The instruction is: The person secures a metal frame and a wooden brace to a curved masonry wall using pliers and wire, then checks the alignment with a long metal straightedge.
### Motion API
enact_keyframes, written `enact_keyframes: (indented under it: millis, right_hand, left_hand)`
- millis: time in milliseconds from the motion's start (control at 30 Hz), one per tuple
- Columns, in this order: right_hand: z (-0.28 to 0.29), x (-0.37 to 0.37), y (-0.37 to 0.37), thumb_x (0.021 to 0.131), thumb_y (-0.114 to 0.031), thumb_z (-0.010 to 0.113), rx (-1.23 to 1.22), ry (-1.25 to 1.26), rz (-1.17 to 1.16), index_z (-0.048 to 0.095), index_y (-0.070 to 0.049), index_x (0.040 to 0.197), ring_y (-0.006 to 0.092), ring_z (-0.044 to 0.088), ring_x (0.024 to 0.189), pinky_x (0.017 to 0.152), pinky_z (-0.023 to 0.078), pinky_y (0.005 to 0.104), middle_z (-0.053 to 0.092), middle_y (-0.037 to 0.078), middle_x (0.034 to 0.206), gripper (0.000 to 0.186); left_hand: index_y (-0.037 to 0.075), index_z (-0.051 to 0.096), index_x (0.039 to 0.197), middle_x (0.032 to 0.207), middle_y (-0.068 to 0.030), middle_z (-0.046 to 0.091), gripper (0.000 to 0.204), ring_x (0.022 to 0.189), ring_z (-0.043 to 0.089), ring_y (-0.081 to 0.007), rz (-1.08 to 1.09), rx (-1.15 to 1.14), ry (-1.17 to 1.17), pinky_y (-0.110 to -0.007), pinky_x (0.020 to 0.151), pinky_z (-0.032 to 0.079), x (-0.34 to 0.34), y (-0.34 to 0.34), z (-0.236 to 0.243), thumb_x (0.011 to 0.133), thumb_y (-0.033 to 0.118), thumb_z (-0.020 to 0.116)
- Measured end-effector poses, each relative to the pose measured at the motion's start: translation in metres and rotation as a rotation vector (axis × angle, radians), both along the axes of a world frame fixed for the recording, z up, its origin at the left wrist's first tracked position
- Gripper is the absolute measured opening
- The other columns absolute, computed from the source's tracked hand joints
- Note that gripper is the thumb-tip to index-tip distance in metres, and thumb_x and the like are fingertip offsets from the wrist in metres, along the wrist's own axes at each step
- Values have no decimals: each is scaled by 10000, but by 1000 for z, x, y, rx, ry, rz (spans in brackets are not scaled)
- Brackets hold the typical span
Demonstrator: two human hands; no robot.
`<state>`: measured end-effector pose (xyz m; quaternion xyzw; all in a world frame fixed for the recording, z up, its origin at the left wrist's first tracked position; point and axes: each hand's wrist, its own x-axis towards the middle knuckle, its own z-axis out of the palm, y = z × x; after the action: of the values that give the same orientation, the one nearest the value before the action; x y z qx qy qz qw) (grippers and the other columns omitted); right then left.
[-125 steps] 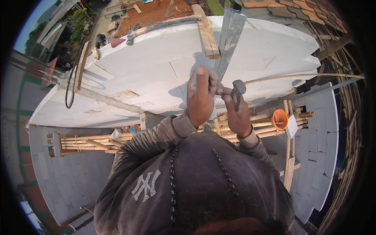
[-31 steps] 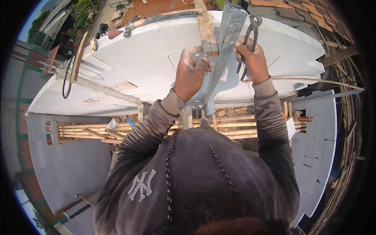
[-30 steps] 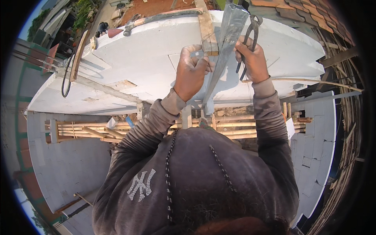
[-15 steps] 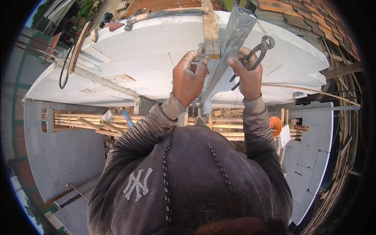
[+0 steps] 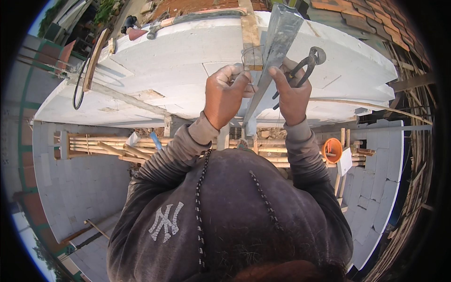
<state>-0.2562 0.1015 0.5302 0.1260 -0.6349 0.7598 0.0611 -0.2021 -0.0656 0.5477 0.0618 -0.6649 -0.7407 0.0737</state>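
Observation:
My left hand (image 5: 224, 96) is closed, thumb and forefinger pinched on a thin wire (image 5: 252, 47) that loops over the end of a wooden batten (image 5: 251, 35). Beside the batten, a grey metal channel (image 5: 282, 33) slants from the wall top down toward my chest. My right hand (image 5: 292, 94) grips dark pincers (image 5: 310, 62), their jaws pointing up and away from me. My right thumb rests by the channel's edge, and the fingers behind it are partly hidden.
A pale block wall (image 5: 169, 56) runs across in front. On its far edge lies a hammer (image 5: 197, 18). Bamboo poles (image 5: 98, 144) span below, with an orange bucket (image 5: 331, 149) at the right. Roof tiles (image 5: 364, 19) rise at far right; a wooden strip (image 5: 96, 58) stands left.
Both hands stay close to the batten and channel. My left hand has drawn slightly down from the batten's end, showing more of the wire loop. The pincers have tilted slightly in my right hand.

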Motion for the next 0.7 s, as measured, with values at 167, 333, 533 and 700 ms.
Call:
enact_keyframes:
  millis: [167, 333, 533, 700]
  right_hand:
    - [-15, 10, -13, 963, -216, 769, -47, -46, -96, 613, 73, 1367, 30, 464, 757, 676, 393, 194, 541, -61, 859, 520]
    - [-19, 13, -12, 984, -226, 741, -63, -65, -74, 616, 56, 1374, 35, 482, 771, 690, 411, 199, 570, -51, 883, 497]
    - [-23, 11, -12, 1001, -216, 711, -65, -42, -95, 611, 57, 1371, 45, 492, 749, 669, 410, 209, 622, -14, 918, 471]
    - [-27, 16, -22, 1007, -200, 697, -85, -19, -180, 613, 57, 1357, 42, 459, 670, 594, 381, 211, 591, -32, 833, 443]
  left_hand:
    - [-19, 655, 1096, 950, -99, 715, 170, 865, 707, -153, 24, 115, 24, -290, 778, 592, -3, 8, -14, 1031, 134, 619]
    - [-24, 621, 1137, 960, -94, 712, 165, 856, 689, -141, 25, 95, 103, -287, 774, 584, -7, 4, -15, 1020, 94, 626]
    - [-24, 601, 1084, 947, -87, 708, 116, 830, 675, -121, 96, -154, 232, -274, 752, 565, -16, 0, -24, 1008, 58, 633]
    - [2, 610, 983, 840, -37, 674, 85, 747, 612, -74, 55, -280, 240, -246, 666, 501, -20, -11, -20, 991, 70, 659]
